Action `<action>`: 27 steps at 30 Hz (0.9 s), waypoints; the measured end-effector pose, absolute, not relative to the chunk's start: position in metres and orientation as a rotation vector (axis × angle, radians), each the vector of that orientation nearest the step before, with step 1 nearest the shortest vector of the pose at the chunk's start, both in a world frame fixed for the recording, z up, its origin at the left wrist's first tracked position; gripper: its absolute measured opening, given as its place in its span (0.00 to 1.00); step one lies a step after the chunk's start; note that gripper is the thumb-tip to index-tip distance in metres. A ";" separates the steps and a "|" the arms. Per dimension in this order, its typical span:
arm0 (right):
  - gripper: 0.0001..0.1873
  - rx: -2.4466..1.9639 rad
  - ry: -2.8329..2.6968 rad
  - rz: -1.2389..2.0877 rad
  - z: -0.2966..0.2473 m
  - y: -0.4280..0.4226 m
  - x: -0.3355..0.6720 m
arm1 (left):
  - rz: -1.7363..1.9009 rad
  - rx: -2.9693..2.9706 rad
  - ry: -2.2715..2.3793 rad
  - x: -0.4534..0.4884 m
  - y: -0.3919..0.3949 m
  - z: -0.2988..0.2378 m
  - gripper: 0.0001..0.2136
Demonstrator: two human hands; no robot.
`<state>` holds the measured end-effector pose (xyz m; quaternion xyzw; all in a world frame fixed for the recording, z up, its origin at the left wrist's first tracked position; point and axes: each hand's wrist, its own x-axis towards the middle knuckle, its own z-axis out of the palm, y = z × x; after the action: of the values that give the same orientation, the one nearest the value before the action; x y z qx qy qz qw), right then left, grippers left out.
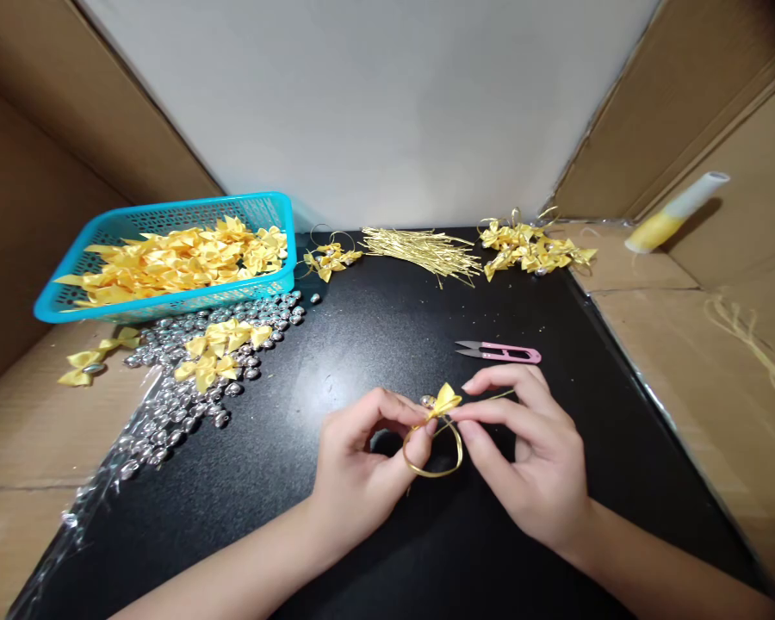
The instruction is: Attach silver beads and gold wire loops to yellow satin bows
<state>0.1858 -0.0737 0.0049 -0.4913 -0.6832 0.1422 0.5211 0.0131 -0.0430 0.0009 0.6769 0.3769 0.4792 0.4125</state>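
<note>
Between the thumb and forefinger of my left hand (375, 443) a small yellow ribbon bow (447, 399) is pinched. A silver bead (428, 401) sits against the bow. A gold cord (460, 449) hangs from it in a loop below the fingertips, and a loose end slants up to the right, passing behind my right fingers. My right hand (530, 443) is close on the other side, its fingers apart and one fingertip at the cord beside the bow. Pink-handled thread snips (507, 353) lie just beyond my right hand.
A turquoise basket (168, 205) full of yellow bows stands back left. Silver beads (168, 422) and a few bows (207, 366) lie before it. Along the back are beaded bows (329, 258), gold cord pieces (419, 250) and a bow pile (530, 245). Cardboard walls (703, 112) flank the black tabletop (375, 336).
</note>
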 end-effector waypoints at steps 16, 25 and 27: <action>0.07 -1.206 -1.654 0.251 0.004 -0.065 0.183 | 1.230 1.929 0.895 0.013 -0.043 0.003 0.07; 0.06 -1.235 -1.638 0.399 0.003 -0.064 0.183 | 1.193 2.062 0.937 0.010 -0.041 0.001 0.07; 0.05 -1.249 -1.652 0.418 0.002 -0.063 0.183 | 1.196 2.063 0.935 0.010 -0.040 0.001 0.07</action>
<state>0.1832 -0.0627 0.0022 -0.5145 -0.6808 0.1722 0.4921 0.0098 -0.0401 0.0010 0.7718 0.3498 0.4474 0.2861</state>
